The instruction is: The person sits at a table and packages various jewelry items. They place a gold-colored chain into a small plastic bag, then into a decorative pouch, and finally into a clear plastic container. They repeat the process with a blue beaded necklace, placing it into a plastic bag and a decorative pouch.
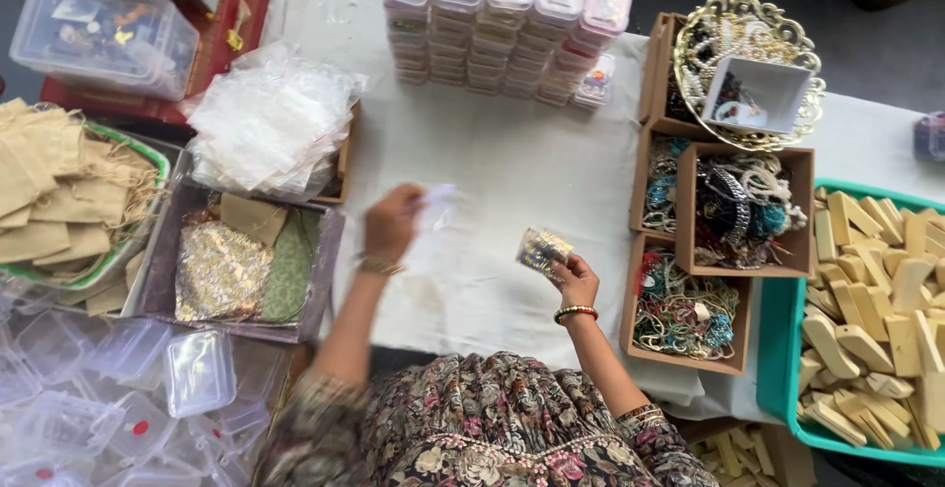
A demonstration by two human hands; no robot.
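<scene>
My left hand [392, 223] is raised over the white cloth and pinches a small clear plastic piece [436, 201], blurred by motion. My right hand [575, 278] holds a small clear bag of jewellery [542, 249] above the cloth, just left of the cardboard boxes. A pile of clear plastic bags [268, 123] lies left of my left hand. Both wrists carry bangles.
Stacked small clear boxes [507, 24] stand at the back. Cardboard boxes of bead jewellery [733, 206] and a gold wire basket [750, 68] sit on the right, beside a green tray of wooden blocks [871, 315]. Cloth pouches [59, 196], a tray of fabric pouches [236, 265] and empty clear boxes [118, 398] fill the left.
</scene>
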